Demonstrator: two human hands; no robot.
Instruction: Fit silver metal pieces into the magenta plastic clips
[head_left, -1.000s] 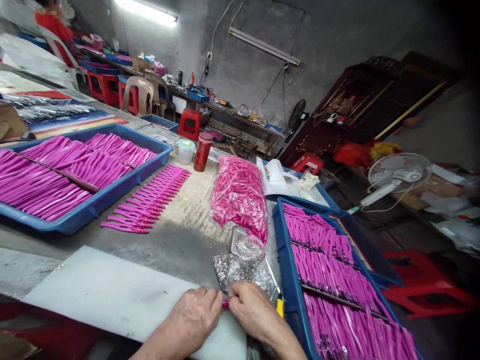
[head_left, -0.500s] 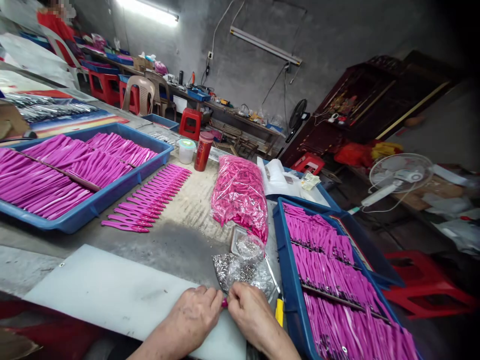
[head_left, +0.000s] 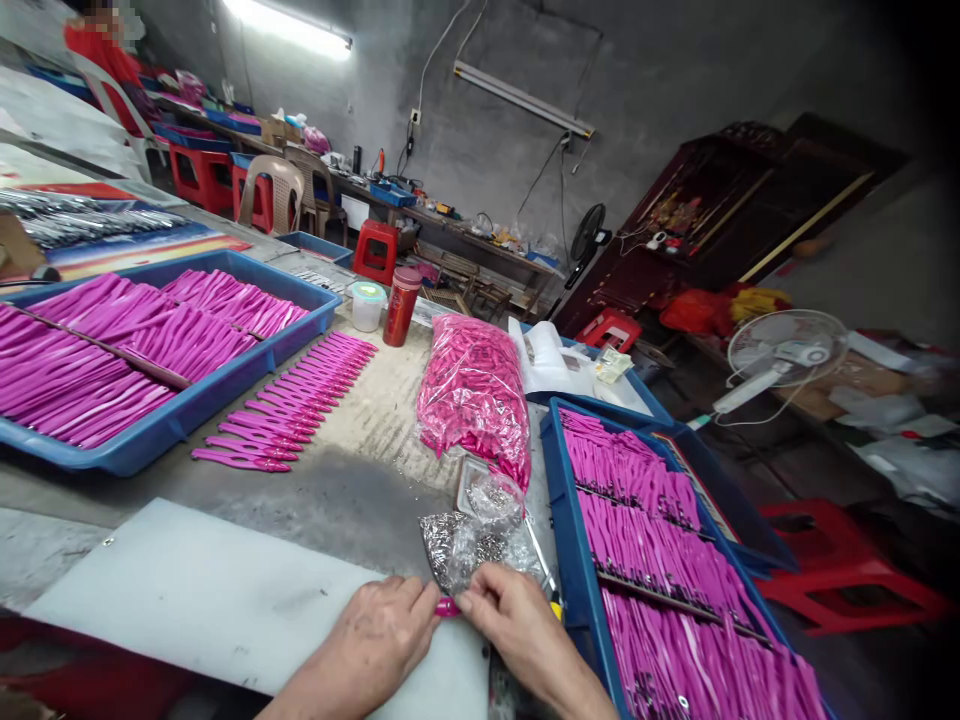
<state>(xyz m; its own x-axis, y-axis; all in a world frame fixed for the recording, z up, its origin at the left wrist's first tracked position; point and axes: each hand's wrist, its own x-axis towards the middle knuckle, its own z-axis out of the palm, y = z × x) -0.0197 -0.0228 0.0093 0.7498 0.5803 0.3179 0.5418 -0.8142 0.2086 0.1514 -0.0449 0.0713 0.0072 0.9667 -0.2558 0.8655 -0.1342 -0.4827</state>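
Observation:
My left hand (head_left: 375, 635) and my right hand (head_left: 514, 620) meet at the near edge of a white board (head_left: 217, 595), fingers pinched together on a small pink plastic piece (head_left: 448, 606) between them. Just beyond my hands lies a clear bag of small metal parts (head_left: 469, 540). A row of finished pink pieces (head_left: 289, 405) lies on the table to the left. A blue tray of pink pieces (head_left: 652, 560) sits right beside my right hand.
A second blue tray of pink pieces (head_left: 135, 345) stands at the left. A bag of pink parts (head_left: 472, 395), a red cup (head_left: 400, 305) and a white tub (head_left: 367, 303) stand further back. A fan (head_left: 787, 350) and red stools (head_left: 847, 575) are at the right. A person in red (head_left: 101, 50) sits far left.
The view has shifted a little. My hands stay pinched together on the pink piece, now slightly lower on the board.

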